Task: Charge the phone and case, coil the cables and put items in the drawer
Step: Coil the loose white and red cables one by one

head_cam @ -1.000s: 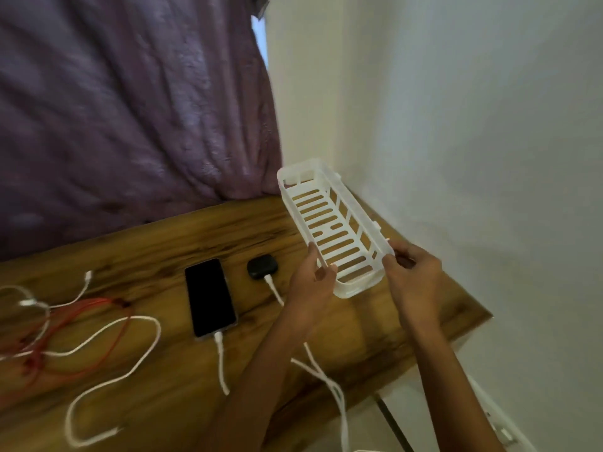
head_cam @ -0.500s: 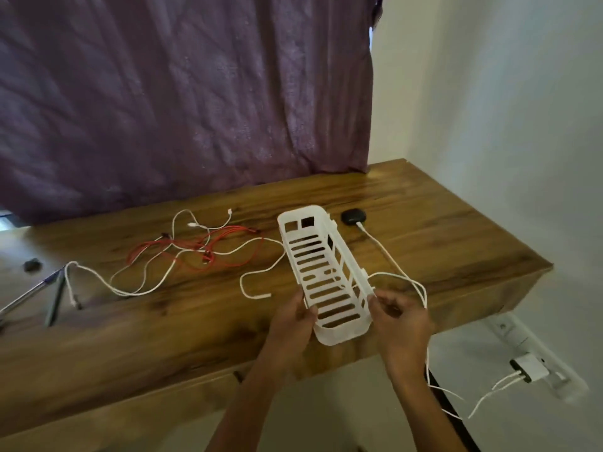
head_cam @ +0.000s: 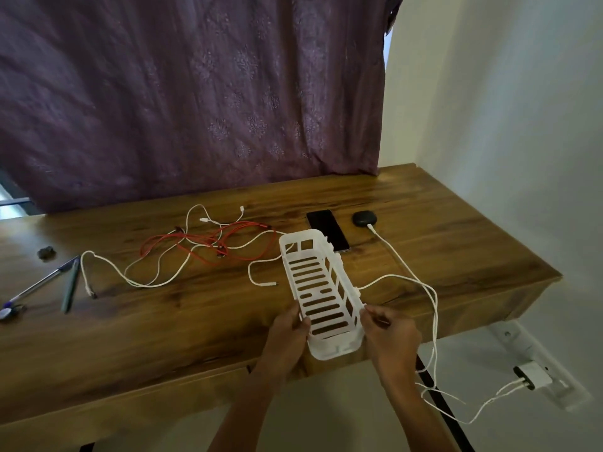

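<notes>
Now the white slotted plastic basket (head_cam: 321,288) is down from mid-air to the wooden desk's (head_cam: 163,321) front edge, with the left hand (head_cam: 287,337) and right hand (head_cam: 391,337) both curled round its near end. The black phone (head_cam: 328,230) and black oval case (head_cam: 364,219) sit toward the back right corner, case cabled, while the red and white cables (head_cam: 208,243) lie uncoiled mid-desk, so coiling looks next.

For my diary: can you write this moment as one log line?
left hand, right hand: grip white slotted basket | earbud case: cable plugged in | phone: partly behind basket | cable tangle: uncoiled on desk
</notes>
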`<control>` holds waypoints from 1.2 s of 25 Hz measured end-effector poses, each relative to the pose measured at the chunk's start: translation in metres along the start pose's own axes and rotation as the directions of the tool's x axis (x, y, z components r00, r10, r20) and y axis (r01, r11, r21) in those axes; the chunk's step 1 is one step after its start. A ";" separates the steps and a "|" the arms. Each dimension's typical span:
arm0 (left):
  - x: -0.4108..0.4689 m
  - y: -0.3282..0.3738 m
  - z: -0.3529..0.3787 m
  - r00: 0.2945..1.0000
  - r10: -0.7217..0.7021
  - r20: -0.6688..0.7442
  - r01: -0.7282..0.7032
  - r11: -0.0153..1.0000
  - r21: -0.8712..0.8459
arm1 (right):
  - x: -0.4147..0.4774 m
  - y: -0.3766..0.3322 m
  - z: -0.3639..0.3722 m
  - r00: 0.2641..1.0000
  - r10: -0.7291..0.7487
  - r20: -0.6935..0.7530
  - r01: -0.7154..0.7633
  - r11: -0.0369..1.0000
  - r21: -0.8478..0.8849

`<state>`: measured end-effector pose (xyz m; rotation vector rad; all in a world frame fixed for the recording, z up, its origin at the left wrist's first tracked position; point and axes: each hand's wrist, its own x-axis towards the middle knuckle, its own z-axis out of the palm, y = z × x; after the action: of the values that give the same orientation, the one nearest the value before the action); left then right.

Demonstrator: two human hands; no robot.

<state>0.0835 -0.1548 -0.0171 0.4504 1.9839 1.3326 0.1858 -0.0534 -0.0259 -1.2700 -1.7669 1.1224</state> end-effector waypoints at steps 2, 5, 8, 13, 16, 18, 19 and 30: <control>0.010 0.002 -0.002 1.000 -0.007 -0.013 0.007 1.000 0.000 | 0.009 0.000 0.009 1.000 0.003 0.024 -0.003 1.000 -0.022; 0.028 0.005 -0.006 0.999 -0.010 -0.034 0.009 1.000 -0.012 | 0.025 -0.004 0.024 0.998 0.024 0.059 -0.023 0.999 -0.025; 0.045 0.011 -0.012 0.998 -0.008 -0.057 0.006 0.999 -0.034 | 0.042 -0.006 0.040 0.997 0.022 0.074 -0.019 0.999 -0.038; 0.064 0.016 -0.017 0.998 0.016 -0.068 -0.021 0.997 -0.075 | 0.062 -0.005 0.057 0.991 0.041 0.128 -0.041 0.999 -0.002; 0.069 0.011 -0.015 0.996 0.035 -0.084 -0.042 0.996 -0.081 | 0.065 -0.003 0.061 0.991 0.020 0.135 -0.024 0.999 0.028; 0.068 0.009 -0.014 0.994 0.051 -0.098 -0.059 0.995 -0.084 | 0.063 -0.001 0.062 0.992 0.005 0.123 -0.012 0.998 0.055; 0.067 0.010 -0.013 0.993 0.059 -0.101 -0.067 0.994 -0.081 | 0.062 0.000 0.063 0.993 -0.001 0.117 -0.007 0.998 0.067; 0.057 -0.001 -0.027 0.928 0.159 -0.338 -0.196 0.977 -0.079 | 0.056 -0.017 0.066 0.998 -0.054 0.039 0.047 0.986 0.159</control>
<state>0.0248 -0.1381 -0.0320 0.3805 2.1622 1.7185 0.1055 -0.0192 -0.0345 -1.1082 -1.6958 1.2432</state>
